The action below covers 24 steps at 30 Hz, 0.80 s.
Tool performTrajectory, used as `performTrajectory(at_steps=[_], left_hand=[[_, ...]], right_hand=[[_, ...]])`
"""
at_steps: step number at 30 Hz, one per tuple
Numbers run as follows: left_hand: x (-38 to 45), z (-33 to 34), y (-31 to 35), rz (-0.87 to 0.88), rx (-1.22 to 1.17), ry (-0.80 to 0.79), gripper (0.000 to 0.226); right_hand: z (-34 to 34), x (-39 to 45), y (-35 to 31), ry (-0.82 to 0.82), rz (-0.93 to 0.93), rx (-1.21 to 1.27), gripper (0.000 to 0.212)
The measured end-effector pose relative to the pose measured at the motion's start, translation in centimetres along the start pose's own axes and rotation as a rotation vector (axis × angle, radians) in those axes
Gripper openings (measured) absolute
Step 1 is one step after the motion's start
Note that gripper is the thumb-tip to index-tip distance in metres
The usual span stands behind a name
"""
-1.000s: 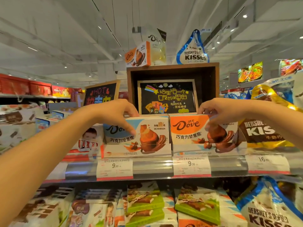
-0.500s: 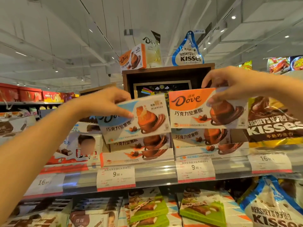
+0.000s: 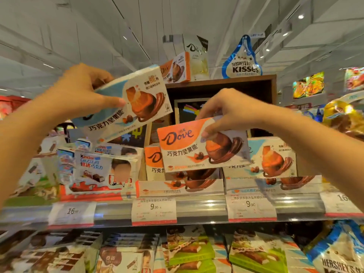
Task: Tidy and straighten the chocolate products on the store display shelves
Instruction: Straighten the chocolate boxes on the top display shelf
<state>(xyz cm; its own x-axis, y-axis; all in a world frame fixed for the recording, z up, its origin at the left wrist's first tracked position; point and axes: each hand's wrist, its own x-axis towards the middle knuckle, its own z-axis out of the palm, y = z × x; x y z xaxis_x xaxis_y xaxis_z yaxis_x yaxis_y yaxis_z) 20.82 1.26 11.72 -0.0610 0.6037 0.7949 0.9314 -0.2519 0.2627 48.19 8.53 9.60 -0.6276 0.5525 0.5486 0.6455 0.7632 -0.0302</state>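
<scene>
Silver metal ran across the view as the shelf rail (image 3: 197, 208), and it was the largest thing before us, carrying white price tags (image 3: 154, 211) marked 9.90 and 16. Above and behind it we saw the dark wooden display box (image 3: 220, 89), with a Hershey's Kisses bag (image 3: 244, 60) and a pale Dove pouch (image 3: 197, 56) standing on its top. On the shelf itself, Kinder chocolate boxes (image 3: 104, 170) stood at the left, and stacked Dove boxes (image 3: 271, 158) stood in the middle and at the right. Green-fronted chocolate boxes (image 3: 191, 251) lay on the shelf below.

We held two Dove boxes in the air, clear of the shelf. Our left hand (image 3: 78, 93) pinched the blue Dove box (image 3: 128, 103), thumb laid on the front face and fingers curled behind its top edge; the box was tilted, right end raised, up at the level of the wooden box. Our right hand (image 3: 230, 111) gripped the orange Dove box (image 3: 201, 144) by its top edge, fingers curled over the front. That box hung lower, just in front of the middle stack, nearly level. The two held boxes were apart, not touching.
</scene>
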Motion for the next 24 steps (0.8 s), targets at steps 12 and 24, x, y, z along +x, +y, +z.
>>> performTrajectory(at_steps=[12, 24], left_hand=[[-0.8, 0.1, 1.2, 0.025, -0.055, -0.079, 0.028], [-0.9, 0.5, 3.0, 0.057, -0.085, -0.085, 0.031]], right_hand=[[4.8, 2.5, -0.8, 0.039, -0.082, 0.091, 0.032], [6.6, 0.7, 0.7, 0.0, -0.1, -0.061, 0.034]])
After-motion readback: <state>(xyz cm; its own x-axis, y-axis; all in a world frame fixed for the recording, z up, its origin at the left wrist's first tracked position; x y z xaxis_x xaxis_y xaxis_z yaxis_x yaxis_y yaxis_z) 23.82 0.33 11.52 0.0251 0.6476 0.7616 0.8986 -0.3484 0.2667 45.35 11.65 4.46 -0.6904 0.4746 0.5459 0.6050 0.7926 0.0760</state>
